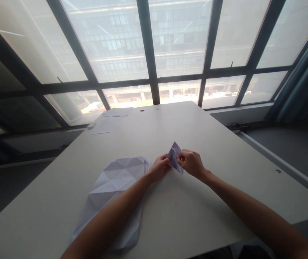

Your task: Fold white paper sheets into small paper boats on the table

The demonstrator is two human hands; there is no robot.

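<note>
A small folded paper (174, 154), pale purple-white and diamond-shaped, is held just above the white table (218, 212). My left hand (159, 167) grips its left edge between thumb and fingers. On the opposite side, my right hand (192, 162) pinches the paper's right part, fingers bent against its face. Under and beside my left forearm lies a large creased white sheet (120, 176), marked with triangular fold lines; the forearm covers part of it.
Flat white sheets (105, 126) lie at the far left of the table, with a small pale object (91, 126) beside them. A round dark hole (142, 110) is near the far edge. Large framed windows (180, 39) stand behind; a blue curtain (296, 72) hangs at right.
</note>
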